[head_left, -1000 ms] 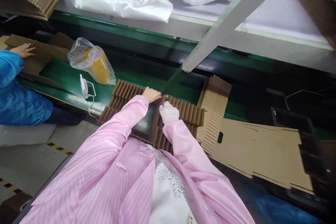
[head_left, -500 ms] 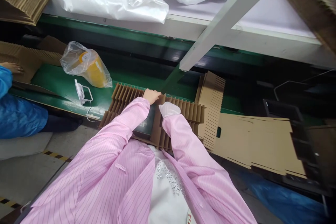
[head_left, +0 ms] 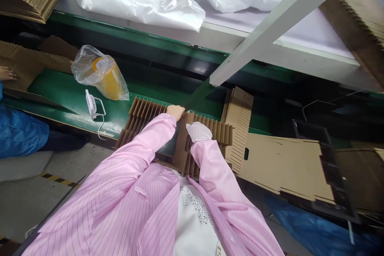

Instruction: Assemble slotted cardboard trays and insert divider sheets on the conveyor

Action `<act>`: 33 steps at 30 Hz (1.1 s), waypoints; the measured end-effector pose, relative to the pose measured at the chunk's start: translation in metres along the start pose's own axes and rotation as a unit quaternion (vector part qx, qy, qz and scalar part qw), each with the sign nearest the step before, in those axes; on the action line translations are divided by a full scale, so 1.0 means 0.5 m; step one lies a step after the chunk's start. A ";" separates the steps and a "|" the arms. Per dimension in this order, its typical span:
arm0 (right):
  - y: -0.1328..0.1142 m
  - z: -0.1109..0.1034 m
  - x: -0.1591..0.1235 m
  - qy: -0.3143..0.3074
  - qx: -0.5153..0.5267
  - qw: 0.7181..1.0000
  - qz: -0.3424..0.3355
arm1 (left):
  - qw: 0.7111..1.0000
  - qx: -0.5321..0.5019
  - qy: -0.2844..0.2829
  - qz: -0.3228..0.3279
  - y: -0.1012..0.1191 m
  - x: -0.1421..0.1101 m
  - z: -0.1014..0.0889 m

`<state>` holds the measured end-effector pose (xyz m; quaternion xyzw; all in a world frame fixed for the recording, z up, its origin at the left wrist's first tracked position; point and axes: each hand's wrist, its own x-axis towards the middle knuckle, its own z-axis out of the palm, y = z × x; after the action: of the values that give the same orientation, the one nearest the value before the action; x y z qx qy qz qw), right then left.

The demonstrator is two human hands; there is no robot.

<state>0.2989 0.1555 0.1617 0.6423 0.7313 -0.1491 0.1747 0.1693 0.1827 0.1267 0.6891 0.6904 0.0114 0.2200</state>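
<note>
A cardboard divider (head_left: 142,113) with rows of upright slotted partitions lies on the green bench right before my body. At its far edge, near the middle, my bare left hand (head_left: 176,112) is closed with curled fingers on the cardboard. Just right of it, my right hand (head_left: 199,131) in a white glove is bent over a tilted brown cardboard panel (head_left: 181,144). Its fingertips are partly hidden behind the glove's back. More partitions (head_left: 220,130) stand to the right of the panel. Between the two partition groups a dark flat surface (head_left: 168,147) shows, partly covered by my left sleeve.
Left on the bench are a small white fan (head_left: 92,105) with a cord and a yellow container (head_left: 111,82) in a clear bag. Slotted cardboard sheets (head_left: 240,124) and a flat cardboard piece (head_left: 285,164) lie right. A white post (head_left: 258,44) slants overhead. A co-worker's hand (head_left: 6,74) is far left.
My left hand's fingers have curled in from a more stretched pose. The brown panel beside my right hand stands out more, and my right hand has shifted slightly away from my left.
</note>
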 end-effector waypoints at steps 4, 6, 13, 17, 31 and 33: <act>0.003 -0.019 -0.028 0.010 0.015 1.000 0.021 | 1.000 -0.006 -0.002 -0.010 -0.002 0.003 -0.005; 0.004 -0.029 -0.046 0.023 0.019 0.999 0.031 | 1.000 -0.008 -0.004 -0.013 -0.002 0.005 -0.006; 0.015 -0.052 -0.103 0.041 0.037 0.996 0.070 | 1.000 0.004 -0.015 -0.018 0.000 0.007 -0.008; 0.019 -0.054 -0.119 0.057 0.020 0.996 0.067 | 1.000 0.010 -0.016 -0.016 -0.003 0.009 -0.004; 0.028 -0.059 -0.141 0.070 0.016 0.993 0.095 | 0.999 0.037 -0.008 0.012 -0.013 0.021 0.008; 0.027 -0.062 -0.145 0.066 0.012 0.994 0.091 | 0.999 0.040 -0.004 0.018 -0.011 0.021 0.009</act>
<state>0.3189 0.1066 0.2218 0.7166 0.6779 -0.0990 0.1311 0.1657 0.1912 0.1179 0.7095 0.6771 -0.0155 0.1946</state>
